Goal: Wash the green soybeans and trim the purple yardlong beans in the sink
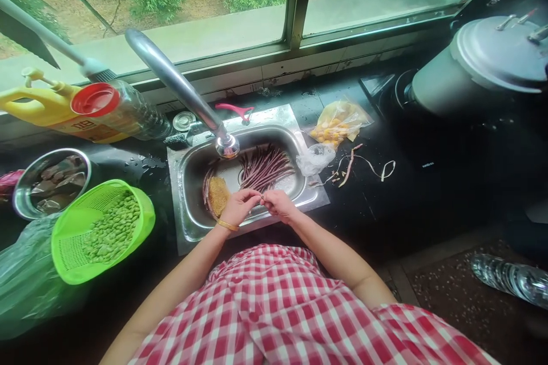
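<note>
Both my hands are together over the front rim of a small steel sink. My left hand, with a gold bangle on the wrist, and my right hand are both pinched on a thin bean piece between them. In the basin lies a heap of long purple beans, and a yellowish scouring pad lies at the basin's left. A curved tap reaches over the sink.
A green colander of pale shelled beans stands left, with a steel bowl behind it and oil bottles by the window. Bean trimmings and plastic bags lie right of the sink. A lidded pot is far right.
</note>
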Available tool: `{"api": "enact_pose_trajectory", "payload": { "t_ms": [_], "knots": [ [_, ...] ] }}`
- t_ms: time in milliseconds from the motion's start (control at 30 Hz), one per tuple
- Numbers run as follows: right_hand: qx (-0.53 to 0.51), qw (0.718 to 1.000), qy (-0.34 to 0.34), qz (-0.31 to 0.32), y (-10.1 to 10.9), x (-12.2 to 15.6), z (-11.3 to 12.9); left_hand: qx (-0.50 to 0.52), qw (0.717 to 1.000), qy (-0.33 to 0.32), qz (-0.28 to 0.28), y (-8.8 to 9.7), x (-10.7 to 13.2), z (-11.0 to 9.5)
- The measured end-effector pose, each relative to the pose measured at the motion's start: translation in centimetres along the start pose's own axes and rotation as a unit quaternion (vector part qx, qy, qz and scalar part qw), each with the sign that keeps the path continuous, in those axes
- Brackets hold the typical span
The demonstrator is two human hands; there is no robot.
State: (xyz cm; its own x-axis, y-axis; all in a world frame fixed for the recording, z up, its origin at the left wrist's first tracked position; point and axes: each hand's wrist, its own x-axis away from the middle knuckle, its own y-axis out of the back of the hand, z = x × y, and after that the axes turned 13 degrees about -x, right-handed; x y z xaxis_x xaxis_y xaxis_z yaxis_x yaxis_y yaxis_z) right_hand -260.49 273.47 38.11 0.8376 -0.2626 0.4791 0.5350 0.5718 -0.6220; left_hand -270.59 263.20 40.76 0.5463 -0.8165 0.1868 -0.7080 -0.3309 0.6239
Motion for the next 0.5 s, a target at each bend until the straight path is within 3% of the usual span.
{"api": "enact_pose_trajectory", "payload": {
  "t_ms": [133,267,400,500],
  "knots": [
    [-0.015,0.998,0.014,0.064,-0.9,-0.5,0.3,0.137,0.984,0.081,-0.081,2.2,-0.4,-0.6],
    [0.009,0.997,0.019,0.070,0.4,-0.2,-0.3,0.172,0.960,0.102,-0.196,6.9,-1.8,0.7],
    [-0.015,0.995,0.029,0.093,3.1,0.9,-1.0,0.022,0.961,0.097,-0.260,11.5,-4.2,5.8],
    [-0.052,0.995,0.053,0.067,4.5,1.4,-1.1,-0.188,0.950,0.145,-0.202,12.8,-6.5,10.2]
  ]
}}
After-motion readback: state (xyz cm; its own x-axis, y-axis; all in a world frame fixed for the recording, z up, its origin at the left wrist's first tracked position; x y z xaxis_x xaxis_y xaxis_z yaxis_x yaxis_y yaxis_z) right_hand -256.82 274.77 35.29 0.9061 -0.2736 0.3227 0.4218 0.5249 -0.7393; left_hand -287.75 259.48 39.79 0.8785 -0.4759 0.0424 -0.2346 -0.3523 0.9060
